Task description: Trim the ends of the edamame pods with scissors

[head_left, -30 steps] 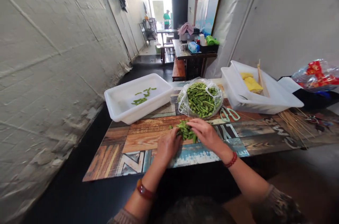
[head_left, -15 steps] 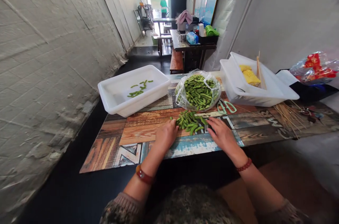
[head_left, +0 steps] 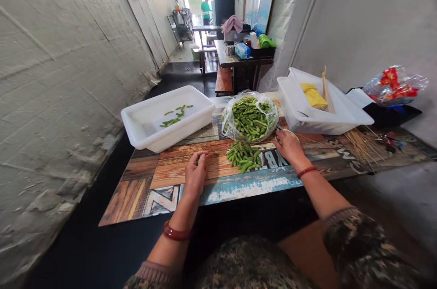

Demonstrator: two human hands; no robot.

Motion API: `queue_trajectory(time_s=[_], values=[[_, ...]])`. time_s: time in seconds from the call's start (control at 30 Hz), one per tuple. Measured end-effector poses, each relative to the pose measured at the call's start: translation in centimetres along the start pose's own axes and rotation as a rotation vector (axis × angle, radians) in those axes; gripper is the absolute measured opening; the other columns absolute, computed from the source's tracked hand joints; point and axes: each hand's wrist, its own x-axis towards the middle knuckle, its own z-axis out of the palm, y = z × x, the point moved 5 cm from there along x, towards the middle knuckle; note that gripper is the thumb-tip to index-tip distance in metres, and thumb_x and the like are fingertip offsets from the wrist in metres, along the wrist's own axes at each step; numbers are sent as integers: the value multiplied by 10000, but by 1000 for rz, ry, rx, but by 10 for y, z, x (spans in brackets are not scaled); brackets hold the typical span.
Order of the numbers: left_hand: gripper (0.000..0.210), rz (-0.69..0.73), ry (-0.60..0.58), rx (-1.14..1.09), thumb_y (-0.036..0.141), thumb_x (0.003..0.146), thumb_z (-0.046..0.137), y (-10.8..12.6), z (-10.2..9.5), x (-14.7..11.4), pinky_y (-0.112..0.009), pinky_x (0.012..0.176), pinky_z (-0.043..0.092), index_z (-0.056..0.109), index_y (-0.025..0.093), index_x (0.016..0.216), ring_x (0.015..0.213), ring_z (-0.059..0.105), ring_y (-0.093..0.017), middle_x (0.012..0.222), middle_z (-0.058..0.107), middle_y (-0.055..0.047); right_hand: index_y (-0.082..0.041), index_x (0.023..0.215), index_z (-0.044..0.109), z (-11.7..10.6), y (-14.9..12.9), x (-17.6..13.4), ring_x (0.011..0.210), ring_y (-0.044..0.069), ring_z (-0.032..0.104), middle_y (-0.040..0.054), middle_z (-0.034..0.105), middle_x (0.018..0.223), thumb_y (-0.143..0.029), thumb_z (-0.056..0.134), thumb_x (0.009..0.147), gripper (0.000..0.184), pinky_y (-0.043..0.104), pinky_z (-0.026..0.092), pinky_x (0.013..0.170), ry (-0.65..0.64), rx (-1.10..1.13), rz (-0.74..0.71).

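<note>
My left hand point(head_left: 196, 173) is over the table, left of a loose pile of green edamame pods point(head_left: 243, 156). Its fingers are pinched together, with a bit of green pod showing between them. One stray pod point(head_left: 216, 153) lies just right of those fingers. To the right of the pile, my right hand point(head_left: 290, 147) has its fingers on the scissors point(head_left: 291, 132), whose pale green handles are partly covered. Behind the pile stands a clear plastic bag point(head_left: 228, 121) full of pods. A white tub point(head_left: 167, 135) at the left holds several pods.
At the right, stacked white tubs point(head_left: 355, 121) hold a yellow packet point(head_left: 313, 96) and sticks. Thin skewers point(head_left: 363, 148) lie beside them on the patterned table point(head_left: 184, 171). A red-and-clear plastic package point(head_left: 394, 86) is farther right. A person in green point(head_left: 205, 8) stands by the distant doorway.
My left hand has moved left, away from the pile, with a pod in its fingers. My right hand has gone from the pile's right edge to the scissors. The view has shifted slightly.
</note>
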Motion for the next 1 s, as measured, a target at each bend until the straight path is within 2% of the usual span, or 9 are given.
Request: queue_trajectory(time_s=[0.13, 0.27, 0.37, 0.47, 0.53, 0.63, 0.7, 0.8, 1.0], values=[[262, -94, 61, -264, 441, 835, 550, -3, -4, 1, -195, 389, 215, 551, 214, 967, 408, 324, -75, 552, 331, 95, -116, 1050, 690, 7, 8, 16, 959, 272, 636, 177, 678, 1068, -282, 597, 880, 255, 367, 484, 832, -47, -30, 30], [246, -82, 87, -287, 420, 824, 580, -10, -6, 4, -189, 402, 238, 564, 204, 942, 406, 331, -69, 535, 349, 99, -141, 1028, 709, 1, 29, 12, 837, 228, 656, 121, 708, 929, -296, 590, 882, 244, 315, 486, 764, -78, -58, 64], [193, 10, 101, -130, 367, 838, 587, -12, -6, 5, -200, 467, 348, 621, 190, 907, 465, 449, -92, 537, 468, 71, -137, 1168, 661, -8, 39, -3, 951, 268, 644, 151, 696, 1036, -329, 615, 865, 362, 347, 484, 823, -69, -101, 62], [136, 161, 76, 113, 286, 840, 595, -7, -1, 8, -253, 683, 475, 676, 181, 869, 724, 632, -159, 756, 688, -13, -144, 1209, 634, -12, 42, -21, 1027, 291, 634, 167, 684, 1109, -365, 571, 901, 385, 374, 482, 865, -126, -153, 24], [158, 236, -1, 283, 228, 844, 590, -3, 6, 11, -303, 823, 484, 702, 179, 946, 896, 663, -202, 943, 740, -60, -158, 1153, 661, -13, 42, -32, 1030, 280, 642, 155, 694, 1103, -347, 534, 924, 323, 363, 483, 874, -176, -166, 2], [286, 273, -132, 541, 164, 847, 569, 1, 15, 18, -357, 900, 465, 696, 181, 1102, 1009, 655, -249, 1107, 726, -111, -166, 1125, 672, -18, 39, -39, 1052, 280, 642, 151, 701, 1114, -309, 539, 918, 285, 356, 473, 887, -205, -168, 5], [302, 257, -201, 644, 153, 830, 576, 2, 17, 23, -376, 889, 458, 711, 206, 1094, 997, 653, -270, 1098, 727, -111, -174, 1181, 645, -22, 37, -38, 1051, 284, 645, 146, 700, 1128, -300, 553, 906, 316, 354, 471, 872, -219, -168, 24], [208, 224, -267, 605, 158, 773, 631, 2, 18, 30, -373, 841, 445, 749, 232, 928, 894, 650, -269, 933, 739, -83, -189, 1270, 586, -24, 32, -32, 1035, 280, 653, 137, 698, 1141, -319, 588, 879, 412, 334, 470, 830, -226, -148, 78], [73, 215, -227, 412, 222, 777, 642, 1, 7, 31, -316, 777, 434, 707, 190, 787, 820, 616, -220, 827, 702, -63, -145, 1194, 628, -23, 39, -26, 969, 308, 677, 170, 720, 1038, -308, 639, 777, 448, 342, 476, 768, -220, -57, 270]])
